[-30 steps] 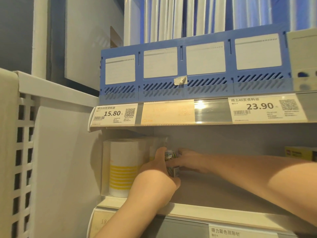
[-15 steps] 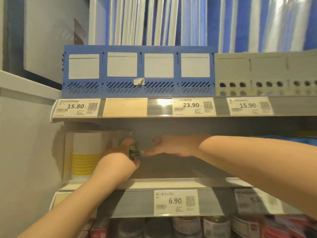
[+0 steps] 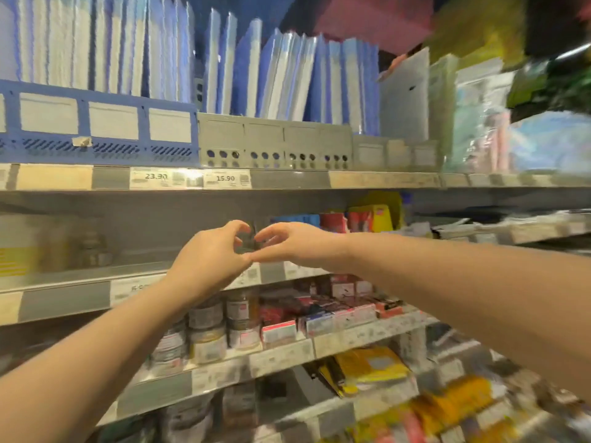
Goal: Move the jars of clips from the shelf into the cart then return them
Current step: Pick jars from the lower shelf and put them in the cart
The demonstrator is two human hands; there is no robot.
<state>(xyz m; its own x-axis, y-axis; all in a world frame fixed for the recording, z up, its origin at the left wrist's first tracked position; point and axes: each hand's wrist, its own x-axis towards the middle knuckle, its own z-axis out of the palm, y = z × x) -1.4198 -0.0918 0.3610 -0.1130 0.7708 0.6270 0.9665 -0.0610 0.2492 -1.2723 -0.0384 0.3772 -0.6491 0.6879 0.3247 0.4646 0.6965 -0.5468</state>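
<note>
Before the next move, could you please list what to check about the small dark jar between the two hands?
1. The left hand grips the small dark jar: ok, fingers curl round it.
2. The right hand grips it too: cannot tell, blurred.
3. The jar is lifted off the grey metal shelf: cannot tell.
4. The cart is in view for the drop: not ok, none visible.
5. The picture is sharp enough to judge contact: not ok, motion blur.
</note>
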